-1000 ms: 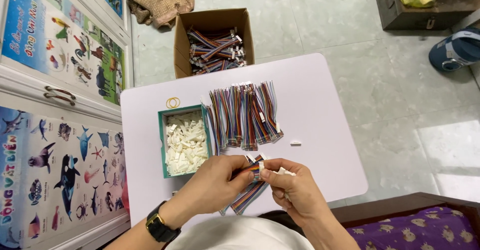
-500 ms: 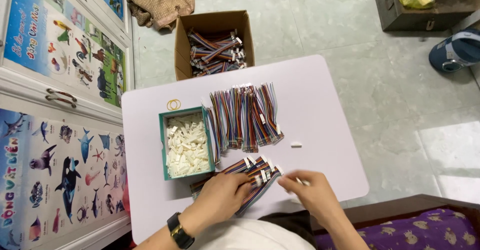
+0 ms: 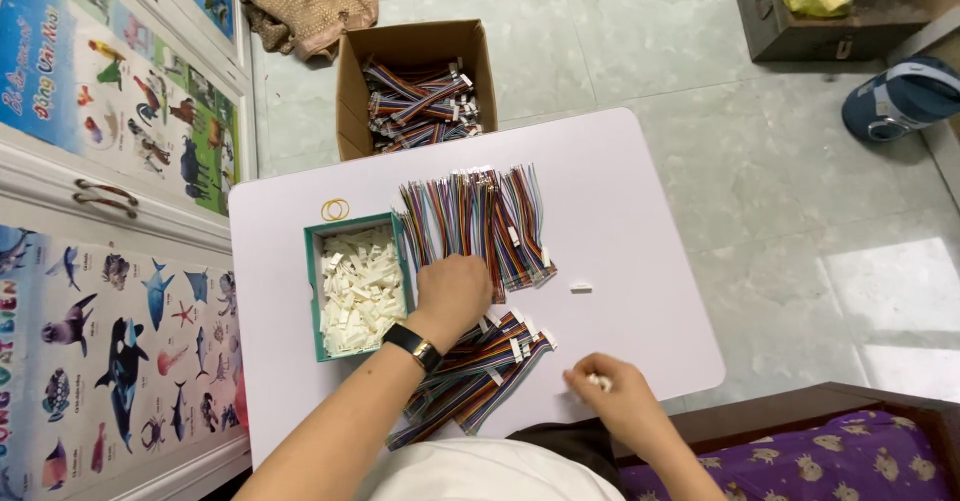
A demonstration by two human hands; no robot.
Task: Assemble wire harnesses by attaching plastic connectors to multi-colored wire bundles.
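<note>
Filling the middle of the frame stood the lilac table (image 3: 620, 211), a cardboard box (image 3: 350, 91) of wire bundles beyond it at upper centre. At centre lay the loose rainbow wires (image 3: 475, 223), and just left of them the green tray (image 3: 312, 291) of white connectors. Left hand (image 3: 452, 293) rested, fingers curled, on the wires' near ends; right hand (image 3: 605, 393), lower right, pinched a small white connector (image 3: 600, 382).

wires (image 3: 475, 223): multicoloured ribbon bundle, fanned flat, frame centre, left hand resting on its lower edge | finished wires (image 3: 470, 381): same colours, white plugs on upper ends, lying diagonally, lower centre | connector (image 3: 598, 382): small white piece pinched in right hand, lower right of centre
</note>
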